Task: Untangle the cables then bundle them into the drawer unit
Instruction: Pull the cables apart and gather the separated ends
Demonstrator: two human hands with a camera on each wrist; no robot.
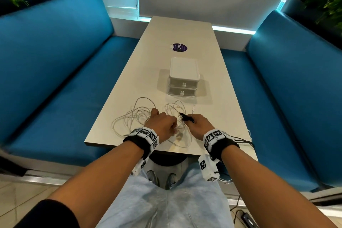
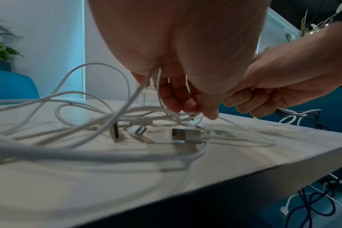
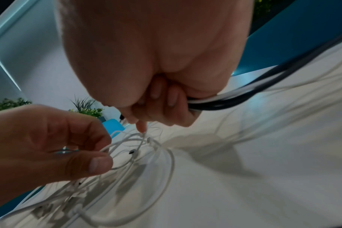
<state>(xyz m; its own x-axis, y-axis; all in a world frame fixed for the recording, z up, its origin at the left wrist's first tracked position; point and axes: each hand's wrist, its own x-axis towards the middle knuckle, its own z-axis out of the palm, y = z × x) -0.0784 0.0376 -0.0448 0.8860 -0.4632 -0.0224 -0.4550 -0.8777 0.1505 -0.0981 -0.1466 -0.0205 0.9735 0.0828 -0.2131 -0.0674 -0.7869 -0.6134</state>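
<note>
A tangle of thin white cables lies on the near end of the pale table, with several USB plugs among the loops. My left hand pinches white cable strands just above the tabletop. My right hand grips a bunch of black and white cables, whose black plug ends stick out past the fingers. The bunch trails off the table's near right edge. The white two-drawer unit stands beyond the tangle, both drawers closed.
Blue bench seats flank the table on both sides. A purple round sticker lies behind the drawer unit. More cables hang below the table's near right corner. Plants stand in the far corners.
</note>
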